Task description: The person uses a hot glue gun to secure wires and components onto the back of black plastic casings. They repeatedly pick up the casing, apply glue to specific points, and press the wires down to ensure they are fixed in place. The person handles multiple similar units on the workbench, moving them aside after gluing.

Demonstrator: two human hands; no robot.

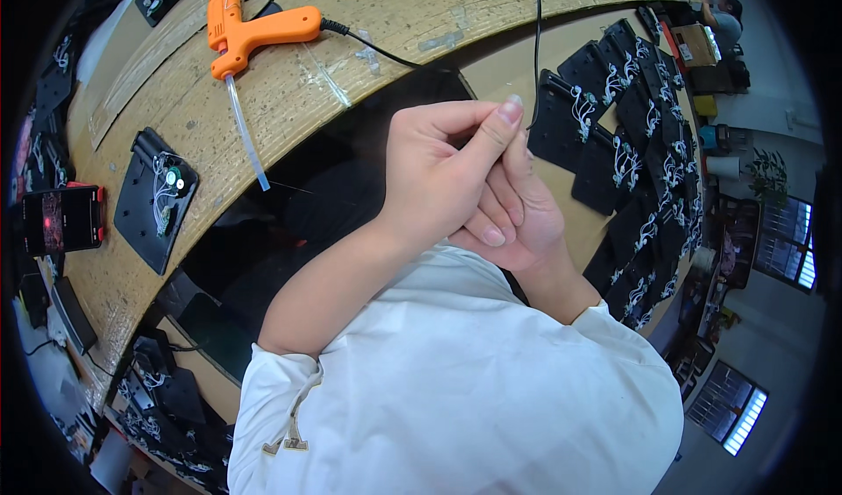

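Note:
In front of my chest my two hands meet, touching at the fingertips. My left hand (438, 170) is closed, its thumb and forefinger pressed together in a pinch against the fingers of the other hand. Partly behind it, my right hand (537, 227) has its palm turned up and its fingers bent inward, with the tips meeting the left thumb. Anything held between the fingertips is too small or hidden to make out. An orange hot glue gun (259, 32) lies on the bench to the upper left, a clear glue stick (246, 135) running out from it.
A black plate with wires and a small round part (158, 199) lies on the curved wooden bench (289, 127). A phone (66, 219) stands at the far left. On the right, many similar black wired plates (631, 135) cover cardboard. A person (724, 21) is far off.

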